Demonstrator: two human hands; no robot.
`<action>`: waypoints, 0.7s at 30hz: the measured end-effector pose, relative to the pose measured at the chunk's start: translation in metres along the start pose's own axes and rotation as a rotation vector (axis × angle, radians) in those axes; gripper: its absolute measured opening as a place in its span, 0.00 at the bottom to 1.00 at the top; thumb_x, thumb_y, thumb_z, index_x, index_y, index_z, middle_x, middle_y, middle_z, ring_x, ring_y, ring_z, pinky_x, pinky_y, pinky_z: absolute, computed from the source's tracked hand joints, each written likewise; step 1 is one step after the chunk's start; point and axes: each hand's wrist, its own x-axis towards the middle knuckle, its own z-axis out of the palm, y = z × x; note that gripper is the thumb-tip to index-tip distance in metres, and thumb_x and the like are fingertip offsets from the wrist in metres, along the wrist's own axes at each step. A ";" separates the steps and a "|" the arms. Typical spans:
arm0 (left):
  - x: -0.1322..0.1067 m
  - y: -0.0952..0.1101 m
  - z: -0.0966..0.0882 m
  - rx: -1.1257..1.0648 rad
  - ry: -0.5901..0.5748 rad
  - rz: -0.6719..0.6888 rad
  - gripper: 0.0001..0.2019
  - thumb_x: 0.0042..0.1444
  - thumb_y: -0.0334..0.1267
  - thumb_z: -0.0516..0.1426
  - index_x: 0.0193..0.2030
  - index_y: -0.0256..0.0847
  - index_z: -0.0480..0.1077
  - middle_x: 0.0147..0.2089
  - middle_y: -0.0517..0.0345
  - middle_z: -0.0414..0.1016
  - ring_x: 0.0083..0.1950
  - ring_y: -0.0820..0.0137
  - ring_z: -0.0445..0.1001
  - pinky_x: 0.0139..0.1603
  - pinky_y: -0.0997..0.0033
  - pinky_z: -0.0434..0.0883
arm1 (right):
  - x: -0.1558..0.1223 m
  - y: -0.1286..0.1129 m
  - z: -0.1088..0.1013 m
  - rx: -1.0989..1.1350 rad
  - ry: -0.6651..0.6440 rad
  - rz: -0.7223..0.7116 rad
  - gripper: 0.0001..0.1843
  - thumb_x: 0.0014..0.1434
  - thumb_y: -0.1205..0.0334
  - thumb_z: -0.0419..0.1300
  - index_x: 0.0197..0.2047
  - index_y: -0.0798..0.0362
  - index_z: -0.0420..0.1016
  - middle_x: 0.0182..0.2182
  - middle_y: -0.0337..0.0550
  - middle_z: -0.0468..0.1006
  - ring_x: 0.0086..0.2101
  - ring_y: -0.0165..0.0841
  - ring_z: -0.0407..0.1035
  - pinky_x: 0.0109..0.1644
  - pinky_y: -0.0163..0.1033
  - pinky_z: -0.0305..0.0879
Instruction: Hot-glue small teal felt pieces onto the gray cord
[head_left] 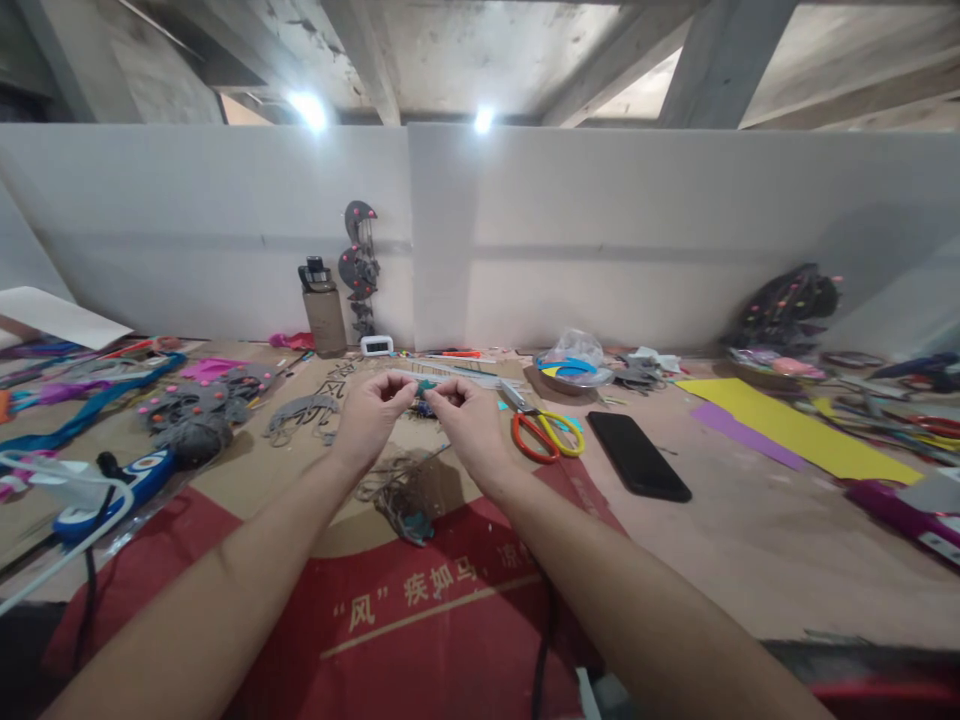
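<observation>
Between the left hand [369,420] and the right hand [472,428] was a small teal piece [424,387], each hand closed in a pinch at its edge. Below both hands, nearer the body, a tangle of grey cord [396,500] lay on printed cardboard [255,475]. Just right of the right hand rested scissors [528,408] with orange and yellow handles; farther right, a black phone [637,455] lay on the tabletop [739,540]. Left of the left hand lay a curled grey piece [298,408].
</observation>
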 end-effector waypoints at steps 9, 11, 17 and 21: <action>-0.003 0.003 0.000 0.080 -0.001 0.023 0.10 0.46 0.43 0.60 0.28 0.37 0.69 0.26 0.62 0.67 0.27 0.75 0.63 0.30 0.74 0.61 | 0.000 0.000 -0.001 0.054 0.024 -0.009 0.12 0.49 0.55 0.60 0.34 0.52 0.66 0.22 0.31 0.60 0.24 0.27 0.56 0.28 0.33 0.55; -0.003 0.003 0.000 0.081 -0.001 0.024 0.10 0.46 0.43 0.60 0.28 0.37 0.69 0.26 0.62 0.67 0.27 0.75 0.63 0.30 0.74 0.61 | -0.001 0.000 -0.001 0.065 0.013 -0.019 0.13 0.49 0.55 0.60 0.36 0.51 0.66 0.22 0.31 0.59 0.24 0.27 0.55 0.28 0.33 0.54; 0.001 -0.002 -0.001 0.011 0.000 -0.004 0.10 0.46 0.43 0.60 0.27 0.37 0.69 0.23 0.62 0.64 0.25 0.76 0.59 0.27 0.74 0.58 | -0.007 -0.003 -0.002 0.018 0.009 -0.119 0.11 0.53 0.56 0.57 0.39 0.50 0.69 0.22 0.32 0.60 0.24 0.28 0.56 0.29 0.34 0.54; 0.001 -0.001 0.000 -0.129 -0.049 -0.089 0.10 0.46 0.42 0.60 0.27 0.37 0.69 0.22 0.63 0.63 0.24 0.77 0.57 0.26 0.74 0.55 | -0.009 -0.005 -0.005 -0.121 -0.015 -0.238 0.09 0.55 0.57 0.56 0.37 0.50 0.74 0.26 0.37 0.68 0.28 0.30 0.59 0.33 0.36 0.55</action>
